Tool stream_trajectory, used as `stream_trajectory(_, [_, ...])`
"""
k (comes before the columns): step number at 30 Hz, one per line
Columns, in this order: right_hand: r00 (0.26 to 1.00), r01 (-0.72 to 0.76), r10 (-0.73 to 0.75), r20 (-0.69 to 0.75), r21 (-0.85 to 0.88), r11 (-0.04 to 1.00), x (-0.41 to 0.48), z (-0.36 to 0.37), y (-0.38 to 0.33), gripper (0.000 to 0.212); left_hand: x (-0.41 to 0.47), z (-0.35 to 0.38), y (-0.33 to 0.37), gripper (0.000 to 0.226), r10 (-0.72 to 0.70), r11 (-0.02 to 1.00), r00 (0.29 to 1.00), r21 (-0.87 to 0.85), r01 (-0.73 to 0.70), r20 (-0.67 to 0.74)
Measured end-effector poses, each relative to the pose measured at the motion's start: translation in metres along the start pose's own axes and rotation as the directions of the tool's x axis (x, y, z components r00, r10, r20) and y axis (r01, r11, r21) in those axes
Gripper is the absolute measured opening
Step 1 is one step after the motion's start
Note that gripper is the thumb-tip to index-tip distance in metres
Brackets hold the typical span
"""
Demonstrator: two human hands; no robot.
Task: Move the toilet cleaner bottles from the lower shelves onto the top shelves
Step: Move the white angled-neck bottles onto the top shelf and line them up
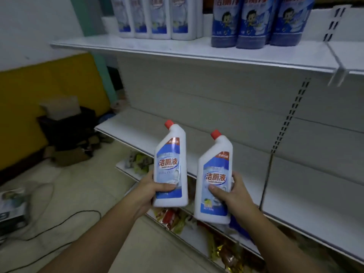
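Observation:
My left hand (151, 191) grips a white toilet cleaner bottle (171, 166) with a red cap and blue label, held upright in front of the middle shelf (126, 123). My right hand (233, 196) grips a second, identical bottle (214, 180) beside it, slightly lower. Both bottles hang in the air, apart from each other. The top shelf (177, 50) above carries several white bottles (157, 18) at the left and blue bottles (254, 22) at the right.
Snack packets (177, 217) lie on the lower shelves under the bottles. A slotted upright (287, 119) divides the shelf bays. A yellow wall panel (39, 99), a dark crate (67, 127), boxes and a cable (59, 223) are on the floor at left.

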State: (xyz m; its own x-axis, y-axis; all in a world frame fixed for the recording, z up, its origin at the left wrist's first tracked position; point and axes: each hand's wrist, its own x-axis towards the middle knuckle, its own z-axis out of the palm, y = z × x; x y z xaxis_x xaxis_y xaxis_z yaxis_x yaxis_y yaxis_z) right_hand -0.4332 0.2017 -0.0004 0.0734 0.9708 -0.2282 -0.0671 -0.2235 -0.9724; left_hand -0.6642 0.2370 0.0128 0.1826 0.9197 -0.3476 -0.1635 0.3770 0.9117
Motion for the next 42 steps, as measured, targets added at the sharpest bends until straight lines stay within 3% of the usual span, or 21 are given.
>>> stream_trajectory(6, [0.984,0.14,-0.13,0.121,-0.071,0.988,0.005,0.094,-0.054,0.057,-0.024,-0.084,0.057,0.099,0.154,0.988,0.987,-0.007,-0.154,-0.035])
stream_trajectory(10, [0.958,0.25,-0.238,0.157,-0.063,0.966,0.004,0.149,-0.103,0.059,-0.031,-0.13,0.119,0.073,0.261,0.964,0.963,-0.06,-0.257,0.068])
stream_trajectory(14, [0.923,0.374,-0.372,0.1,-0.003,0.927,0.005,0.179,-0.163,0.064,-0.029,-0.151,0.196,0.104,0.379,0.925,0.908,-0.06,-0.374,0.177])
stream_trajectory(18, [0.875,0.484,-0.484,0.023,0.015,0.875,0.023,0.191,-0.237,0.063,-0.002,-0.148,0.271,0.091,0.495,0.867,0.834,-0.078,-0.492,0.246])
stream_trajectory(23, [0.794,0.601,-0.604,-0.067,-0.059,0.797,0.069,0.194,-0.312,0.061,0.048,-0.139,0.345,0.098,0.609,0.789,0.767,-0.055,-0.612,0.199])
stream_trajectory(27, [0.788,0.601,-0.611,-0.075,-0.122,0.79,0.116,0.201,-0.35,0.053,0.089,-0.142,0.384,0.07,0.637,0.769,0.754,-0.066,-0.636,0.162])
stream_trajectory(31, [0.778,0.591,-0.617,-0.119,-0.195,0.783,0.169,0.221,-0.374,0.044,0.133,-0.158,0.414,0.061,0.669,0.738,0.726,-0.029,-0.674,0.156])
stream_trajectory(37, [0.817,0.475,-0.534,-0.219,-0.268,0.838,0.238,0.262,-0.394,0.046,0.216,-0.182,0.464,0.072,0.621,0.736,0.75,0.158,-0.658,0.229])
stream_trajectory(42, [0.818,0.414,-0.472,-0.329,-0.234,0.88,0.297,0.303,-0.396,0.047,0.291,-0.196,0.494,0.072,0.556,0.706,0.763,0.296,-0.643,0.33])
